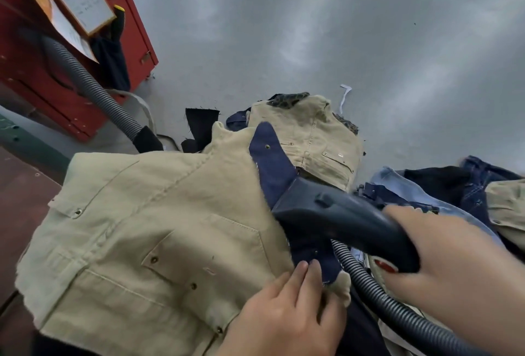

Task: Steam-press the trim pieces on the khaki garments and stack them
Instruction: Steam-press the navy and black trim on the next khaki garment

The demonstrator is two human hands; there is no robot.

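Navy trim strip (272,156) runs diagonally from upper centre down to lower centre along the khaki garment (136,230), so we've got our left hand (287,316) pressing its near end with straight fingers while our right hand (443,259) grips the steamer (326,207) mid-strip.

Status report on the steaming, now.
Right hand grips steamer. Left hand pins navy trim on khaki garment. Steamer head on trim. Nothing blocking.
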